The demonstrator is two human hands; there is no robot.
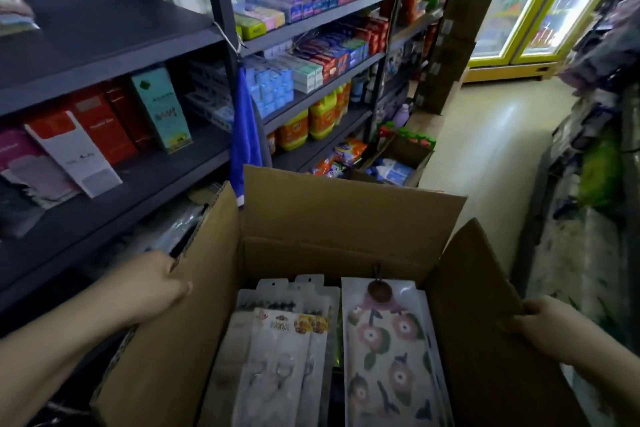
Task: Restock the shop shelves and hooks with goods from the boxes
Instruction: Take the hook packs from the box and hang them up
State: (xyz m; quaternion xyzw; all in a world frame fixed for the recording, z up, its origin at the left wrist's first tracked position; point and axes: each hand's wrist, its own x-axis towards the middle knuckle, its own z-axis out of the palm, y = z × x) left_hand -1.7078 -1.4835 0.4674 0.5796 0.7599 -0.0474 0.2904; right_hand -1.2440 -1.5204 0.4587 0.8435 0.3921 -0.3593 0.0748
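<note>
Fingers of the left hand curl over the box flap; right hand grips the opposite flap; packs stand inside, shelves just left; best to spread both flaps wide, keep the box level, then lift one pack by its hanger end.

- Open cardboard box at centre foreground, flaps raised.
- Inside the box: carded packs at left, patterned packs at right, standing side by side.
- Left of the box: shelving unit loaded with boxed goods.
- Behind the box, on the floor: smaller open carton.
- Far behind and right of the box: display fridges.
</note>
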